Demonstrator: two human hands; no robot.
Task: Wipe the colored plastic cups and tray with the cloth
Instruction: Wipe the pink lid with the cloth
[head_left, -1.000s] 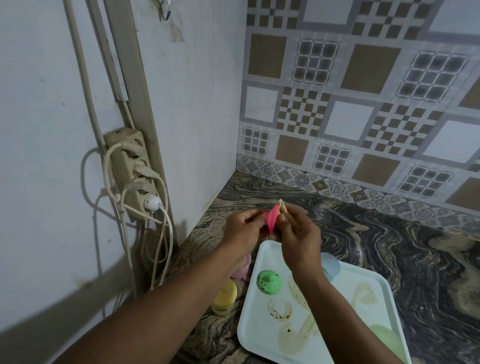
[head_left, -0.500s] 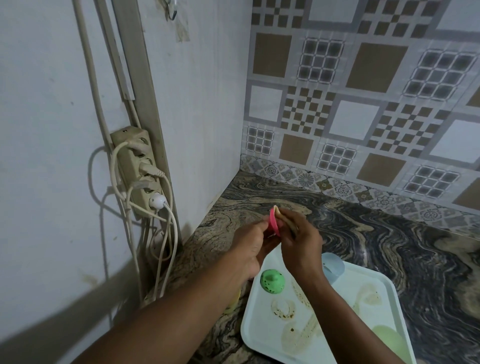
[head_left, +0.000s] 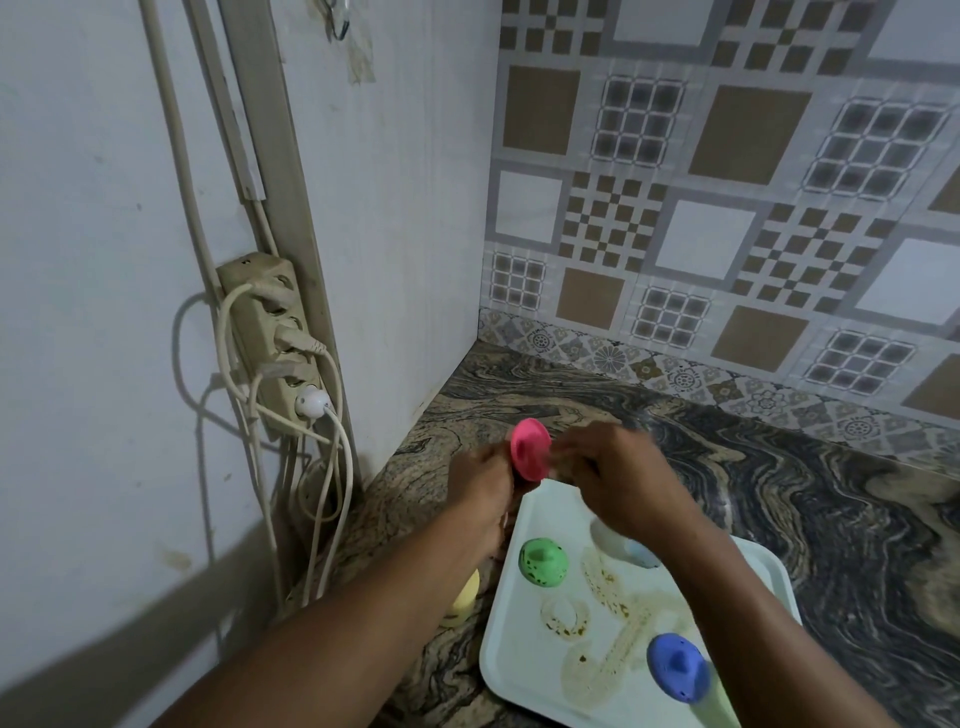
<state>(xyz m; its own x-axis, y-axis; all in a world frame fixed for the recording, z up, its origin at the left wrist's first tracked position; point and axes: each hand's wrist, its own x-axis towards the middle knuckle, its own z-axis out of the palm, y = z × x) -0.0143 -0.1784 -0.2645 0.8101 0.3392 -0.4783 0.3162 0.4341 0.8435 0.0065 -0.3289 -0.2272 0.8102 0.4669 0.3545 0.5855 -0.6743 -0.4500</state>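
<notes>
1. Up close, my left hand (head_left: 480, 480) pinches a pink cup (head_left: 530, 448) held on its side above the far-left corner of the tray (head_left: 524, 670), its base turned toward the camera.
2. My right hand (head_left: 613, 475) is curled shut against the cup's right side; motion blur hides whether a cloth sits inside that fist, so I cannot tell.
3. On the white tray, a green cup (head_left: 543, 562) stands upside down at the far left, a pale blue cup (head_left: 641, 553) shows partly behind my right wrist, and a blue cup (head_left: 678, 667) sits at the near right.
4. Brown stains streak the tray's middle.
5. A yellow cup (head_left: 465, 600) rests on the marbled counter (head_left: 831, 509), left of the tray, partly under my left forearm.
</notes>
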